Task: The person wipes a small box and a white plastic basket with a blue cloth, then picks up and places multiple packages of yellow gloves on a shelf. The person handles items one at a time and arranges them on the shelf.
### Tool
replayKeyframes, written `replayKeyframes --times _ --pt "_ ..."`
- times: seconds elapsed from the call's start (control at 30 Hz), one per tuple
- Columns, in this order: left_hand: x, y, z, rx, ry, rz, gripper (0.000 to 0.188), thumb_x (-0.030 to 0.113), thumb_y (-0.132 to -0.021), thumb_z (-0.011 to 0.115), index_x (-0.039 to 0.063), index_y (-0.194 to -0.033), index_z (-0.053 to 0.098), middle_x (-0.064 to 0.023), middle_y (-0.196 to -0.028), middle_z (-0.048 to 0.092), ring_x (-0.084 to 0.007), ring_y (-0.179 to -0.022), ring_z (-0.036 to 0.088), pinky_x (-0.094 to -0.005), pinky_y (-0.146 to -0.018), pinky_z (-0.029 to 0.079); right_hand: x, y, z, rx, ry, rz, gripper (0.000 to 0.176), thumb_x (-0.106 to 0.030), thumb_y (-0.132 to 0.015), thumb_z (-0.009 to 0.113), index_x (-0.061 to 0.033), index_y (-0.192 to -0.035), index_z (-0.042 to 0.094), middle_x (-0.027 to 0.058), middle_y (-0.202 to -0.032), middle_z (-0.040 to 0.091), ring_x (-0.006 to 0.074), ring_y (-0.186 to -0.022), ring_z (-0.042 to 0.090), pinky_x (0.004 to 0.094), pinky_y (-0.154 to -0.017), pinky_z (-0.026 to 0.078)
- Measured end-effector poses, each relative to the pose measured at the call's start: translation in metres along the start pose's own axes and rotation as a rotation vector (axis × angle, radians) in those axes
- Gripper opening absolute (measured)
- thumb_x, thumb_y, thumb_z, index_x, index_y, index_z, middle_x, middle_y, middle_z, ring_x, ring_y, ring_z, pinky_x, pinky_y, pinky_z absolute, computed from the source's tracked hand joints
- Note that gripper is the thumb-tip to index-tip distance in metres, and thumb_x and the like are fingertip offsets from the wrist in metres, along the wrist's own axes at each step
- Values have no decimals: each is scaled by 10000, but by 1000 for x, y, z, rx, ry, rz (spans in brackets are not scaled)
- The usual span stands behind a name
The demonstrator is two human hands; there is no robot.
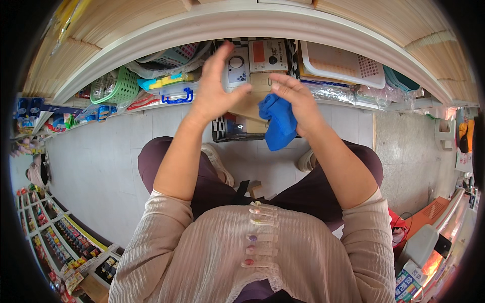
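A bunched blue cloth (278, 121) hangs from my right hand (297, 100), its lower end dangling loose. My left hand (218, 87) is raised with thumb and fingers spread, holding nothing. Both hands are over a black-and-white checkered bin (219, 128) pulled partly out from the low shelf. Inside the bin lie a security camera box (268, 57), a white box with a round dial picture (237, 70) and brown cardboard pieces (261, 81). My left hand and the cloth hide parts of the bin.
Left along the shelf are a green basket (115, 85) and a clear case with a blue handle (178, 94). A white plastic basket (341, 64) sits on the right. The white shelf edge (242, 22) overhangs the bin. Racks of small goods (64, 242) stand at lower left.
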State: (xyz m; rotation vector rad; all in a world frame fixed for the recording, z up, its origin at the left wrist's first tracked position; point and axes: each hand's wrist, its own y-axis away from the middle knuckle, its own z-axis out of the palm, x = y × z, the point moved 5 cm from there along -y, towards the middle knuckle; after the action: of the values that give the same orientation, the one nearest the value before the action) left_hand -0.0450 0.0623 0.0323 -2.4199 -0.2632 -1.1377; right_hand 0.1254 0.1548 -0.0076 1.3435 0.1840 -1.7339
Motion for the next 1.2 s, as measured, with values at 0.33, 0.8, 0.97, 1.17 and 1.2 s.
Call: replayKeyframes --times 0.33,0.8,0.97,1.17,1.2 --pt "-43 33 75 -637 -532 -105 892 180 -656 864 71 -1432 438 -196 -1421 491 -338 -1341 442 -405 -1118 375 -16 3 -25 186 -88 -55 277 -147 -909 647 2 -1137 595 111 -893 637 199 -713 636 334 -603 558" --pt "-37 8 26 -464 581 -484 569 312 -839 772 13 -1296 615 -77 -1123 679 -131 -988 626 -267 -901 483 6 5 -28 100 121 139 749 -556 -937 565 31 -1389 453 187 -1357 520 259 -1253 496 355 -1025 419" --pt "-37 13 25 -446 623 -638 452 316 -868 747 43 -1217 660 -64 -1080 680 -120 -969 622 -258 -897 478 27 10 -4 -120 480 27 814 -631 -951 488 27 -1425 416 228 -1377 504 270 -1289 477 373 -1075 391" --pt "-42 17 35 -211 639 -626 388 351 -902 705 54 -1148 664 -39 -977 659 -105 -945 610 -268 -840 491 46 -4 -11 -63 846 -50 929 -550 -946 569 89 -1508 197 276 -1467 373 323 -1349 422 351 -1102 356" --pt "-45 16 35 -200 611 -620 406 355 -907 700 45 -1165 654 -50 -992 658 -115 -950 611 -269 -841 490 47 -4 -12 -35 890 -49 942 -533 -945 583 89 -1514 163 284 -1465 369 324 -1351 420 350 -1101 356"
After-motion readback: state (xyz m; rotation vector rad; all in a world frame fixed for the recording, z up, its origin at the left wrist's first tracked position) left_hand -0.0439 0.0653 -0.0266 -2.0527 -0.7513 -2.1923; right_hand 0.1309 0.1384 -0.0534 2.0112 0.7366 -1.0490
